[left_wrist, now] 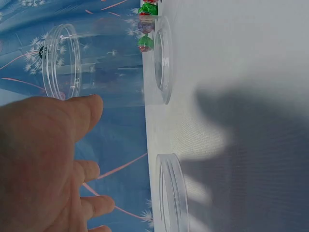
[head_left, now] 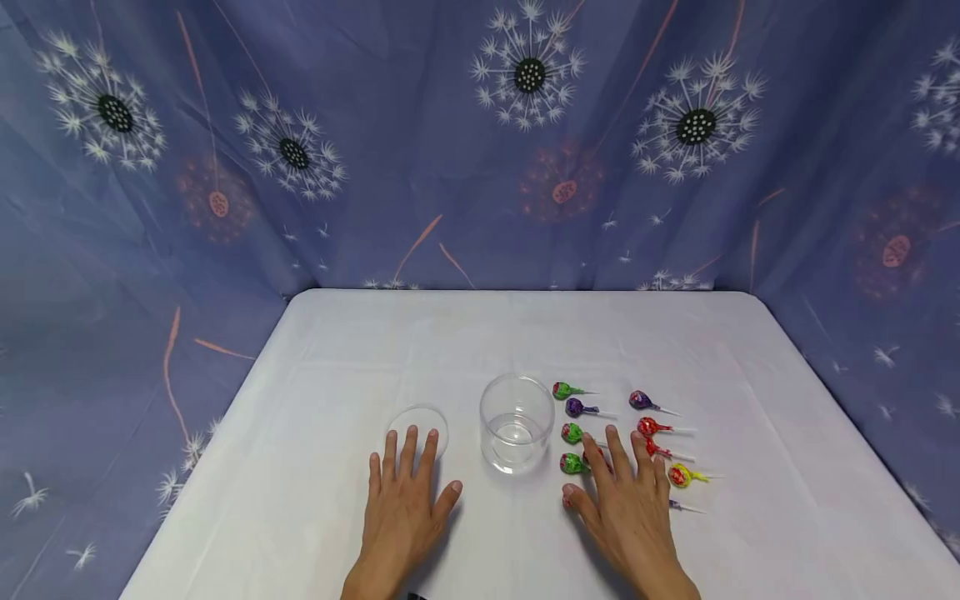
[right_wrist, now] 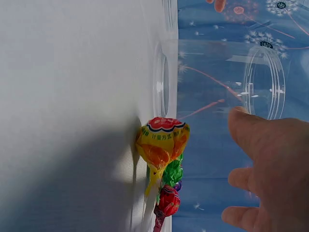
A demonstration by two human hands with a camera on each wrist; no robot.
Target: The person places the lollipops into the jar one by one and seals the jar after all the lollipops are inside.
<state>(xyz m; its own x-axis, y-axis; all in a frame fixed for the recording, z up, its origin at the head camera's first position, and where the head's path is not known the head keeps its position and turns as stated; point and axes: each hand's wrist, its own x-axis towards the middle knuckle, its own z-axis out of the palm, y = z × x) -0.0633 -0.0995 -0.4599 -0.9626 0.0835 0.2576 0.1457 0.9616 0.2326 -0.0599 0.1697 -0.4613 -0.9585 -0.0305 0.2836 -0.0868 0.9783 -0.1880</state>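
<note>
Head view shows your left hand [head_left: 405, 508] and right hand [head_left: 628, 508] spread, holding nothing. Between and beyond them stands the clear jar [head_left: 517, 425], probably light, stiff and slick: cup its sides. Right of it, pinch the hard-looking lollipops [head_left: 648, 427] by their sticks [head_left: 685, 431].

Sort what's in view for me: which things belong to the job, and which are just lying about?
Probably the job's:
lollipops, by the right hand
clear lid, by the left hand
clear jar, between lollipops and lid

Only surroundings:
white tabletop
dandelion-print curtain
</note>
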